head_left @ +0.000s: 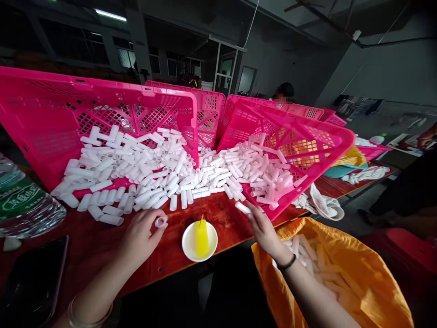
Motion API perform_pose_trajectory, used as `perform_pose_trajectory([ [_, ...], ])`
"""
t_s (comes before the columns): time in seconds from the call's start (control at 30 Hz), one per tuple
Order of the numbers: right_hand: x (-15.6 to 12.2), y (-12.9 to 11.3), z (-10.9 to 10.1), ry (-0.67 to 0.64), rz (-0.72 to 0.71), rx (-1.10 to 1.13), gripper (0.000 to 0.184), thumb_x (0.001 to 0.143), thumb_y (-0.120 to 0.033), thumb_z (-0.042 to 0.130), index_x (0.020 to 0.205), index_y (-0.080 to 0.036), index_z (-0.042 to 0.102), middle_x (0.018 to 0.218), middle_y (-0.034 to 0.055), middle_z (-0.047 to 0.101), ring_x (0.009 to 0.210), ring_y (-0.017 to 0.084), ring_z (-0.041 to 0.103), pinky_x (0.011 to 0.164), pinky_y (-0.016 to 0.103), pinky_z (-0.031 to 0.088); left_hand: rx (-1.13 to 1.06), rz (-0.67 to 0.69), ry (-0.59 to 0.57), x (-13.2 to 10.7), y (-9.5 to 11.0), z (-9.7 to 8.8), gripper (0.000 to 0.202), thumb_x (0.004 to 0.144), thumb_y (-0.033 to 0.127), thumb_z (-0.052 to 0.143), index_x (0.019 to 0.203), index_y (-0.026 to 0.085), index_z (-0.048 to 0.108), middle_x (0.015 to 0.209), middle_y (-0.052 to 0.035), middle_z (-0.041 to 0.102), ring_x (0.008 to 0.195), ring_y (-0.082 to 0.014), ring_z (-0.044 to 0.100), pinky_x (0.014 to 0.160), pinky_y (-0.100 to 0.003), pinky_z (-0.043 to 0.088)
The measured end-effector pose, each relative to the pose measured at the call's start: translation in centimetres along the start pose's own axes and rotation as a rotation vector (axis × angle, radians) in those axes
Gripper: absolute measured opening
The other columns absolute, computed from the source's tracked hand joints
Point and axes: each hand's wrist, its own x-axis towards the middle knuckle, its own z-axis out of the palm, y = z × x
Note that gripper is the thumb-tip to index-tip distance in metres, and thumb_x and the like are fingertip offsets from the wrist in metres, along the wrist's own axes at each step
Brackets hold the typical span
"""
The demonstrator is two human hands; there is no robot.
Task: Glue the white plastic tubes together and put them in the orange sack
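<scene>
One white tube (242, 208) is just right of the middle of the frame, with one end pinched by the thumb and fingers of the right hand (264, 228). It slants, and its free end pokes up and left. The other tube, a see-through ring (161, 222), is left of the middle, held in the bent fingers of the left hand (145, 234). Its hole looks out at us, so its long way seems to point at us too; the fingers hide the rest. The two hands are well apart, so each tube is nearest to its own hand. Between them, a bit lower, is a white bowl (212, 250) with a yellow block (202, 238) in it. Just above both hands is a big heap of tubes (164, 171), spilling from pink baskets (30, 105) onto the red table (143, 280). An orange bag (375, 264) with more white pieces (327, 264) is at the lower right, under the right arm. A phone (36, 278) is at the lower left, below a bottle (25, 200).
</scene>
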Motion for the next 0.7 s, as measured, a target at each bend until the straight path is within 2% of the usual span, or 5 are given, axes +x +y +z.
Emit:
perform_pose_trajectory([
  [0.1,-1.1,-1.1,-0.2,-0.098,0.039,0.175,0.038,0.098,-0.032,0.044,0.133,-0.021,0.052,0.106,0.0106,0.067,0.094,0.022,0.066,0.083,0.038,0.056,-0.242,-0.1,-0.03,-2.7,-0.2,-0.4,0.023,0.082,0.043,0.052,0.091,0.023,0.058,0.087,-0.0029,0.068,0.076,-0.0208,0.064,0.068,-0.031,0.054],
  [0.27,-0.6,-4.7,1.4,-0.259,-0.095,0.272,0.038,0.098,-0.028,0.045,0.134,-0.02,0.054,0.115,0.0134,0.065,0.107,0.023,0.063,0.094,0.04,0.053,-0.007,-0.048,-0.144,-3.9,-1.3,0.7,0.032,0.078,0.019,0.045,0.103,0.022,0.064,0.107,-0.0087,0.068,0.106,-0.0283,0.059,0.094,-0.046,0.048],
  [0.4,-0.1,-6.2,3.3,-0.31,-0.171,0.224,0.041,0.098,-0.022,0.042,0.138,-0.019,0.049,0.116,0.0149,0.063,0.108,0.023,0.063,0.094,0.042,0.054,0.05,-0.022,-0.144,-3.5,-0.8,1.5,0.035,0.079,0.008,0.037,0.102,0.019,0.062,0.104,-0.0122,0.062,0.104,-0.028,0.058,0.093,-0.047,0.048],
  [0.53,-0.3,-6.3,4.2,-0.299,-0.282,0.181,0.036,0.096,-0.017,0.044,0.13,-0.021,0.055,0.118,0.0147,0.062,0.109,0.024,0.061,0.093,0.043,0.055,-0.201,0.099,-0.154,-3.4,0.7,2.1,0.015,0.087,0.029,0.053,0.099,0.022,0.055,0.103,-0.0067,0.06,0.094,-0.021,0.06,0.087,-0.037,0.052],
  [0.7,0.0,-5.7,4.1,-0.325,-0.228,0.301,0.023,0.094,-0.02,0.049,0.112,-0.021,0.065,0.108,0.0121,0.063,0.103,0.024,0.063,0.087,0.041,0.056,-0.32,0.153,-0.199,-4.0,2.7,3.4,0.082,0.046,0.058,0.086,0.11,0.022,0.052,0.138,-0.0171,0.048,0.124,-0.0356,0.05,0.1,-0.05,0.046],
])
